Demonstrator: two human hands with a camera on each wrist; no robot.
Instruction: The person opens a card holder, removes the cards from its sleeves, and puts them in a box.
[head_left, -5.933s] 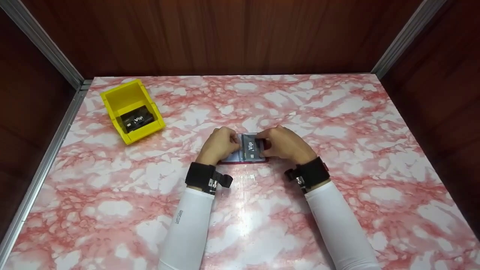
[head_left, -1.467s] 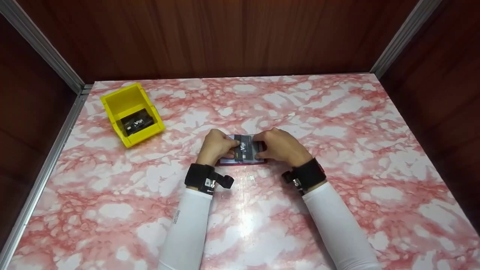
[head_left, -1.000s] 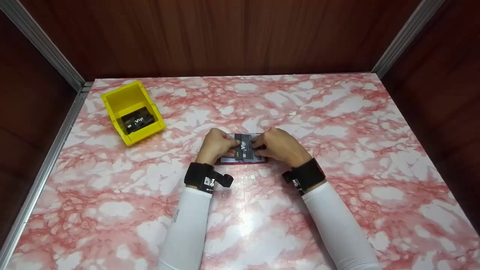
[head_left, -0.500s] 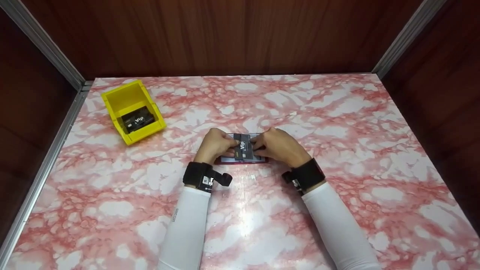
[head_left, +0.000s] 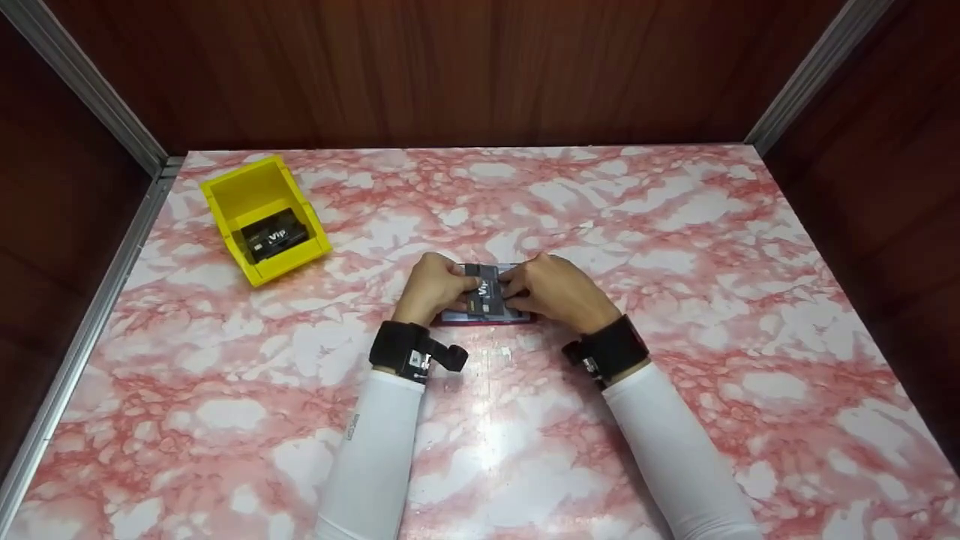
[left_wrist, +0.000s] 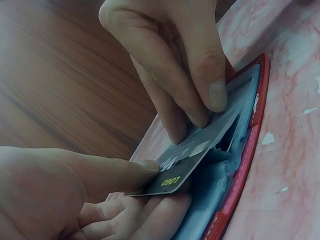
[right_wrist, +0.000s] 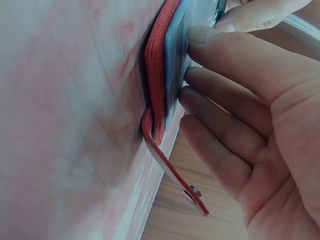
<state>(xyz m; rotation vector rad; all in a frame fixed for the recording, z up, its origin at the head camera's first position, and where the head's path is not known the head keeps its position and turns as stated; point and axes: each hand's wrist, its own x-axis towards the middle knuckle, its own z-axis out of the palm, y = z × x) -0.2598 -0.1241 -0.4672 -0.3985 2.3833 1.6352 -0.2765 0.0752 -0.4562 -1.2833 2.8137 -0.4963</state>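
Observation:
A red-edged card holder [head_left: 487, 321] with clear bluish sleeves lies spread on the table. A black card [head_left: 486, 307] marked "Vip" is over its middle; in the left wrist view the near end of the card is out and slightly raised, its far part under the clear plastic. My left hand [head_left: 433, 285] pinches that end, thumb on top and fingers beneath. My right hand [head_left: 559, 289] has its thumb and fingertips drawn together on the right-hand sleeve [left_wrist: 227, 117], at the other end of the card. In the right wrist view its remaining fingers are loosely bent against the sleeve edge.
A yellow bin [head_left: 307, 206] at the back left contains black cards [head_left: 276, 235], the top one also marked "Vip". A red snap strap [right_wrist: 172, 170] sticks out from the holder. Dark wood panels [head_left: 450, 75] enclose the table.
Since the earliest frame the card has shifted left out of the right-hand page, and my left hand has taken hold of its end. My right fingertips have come closer together.

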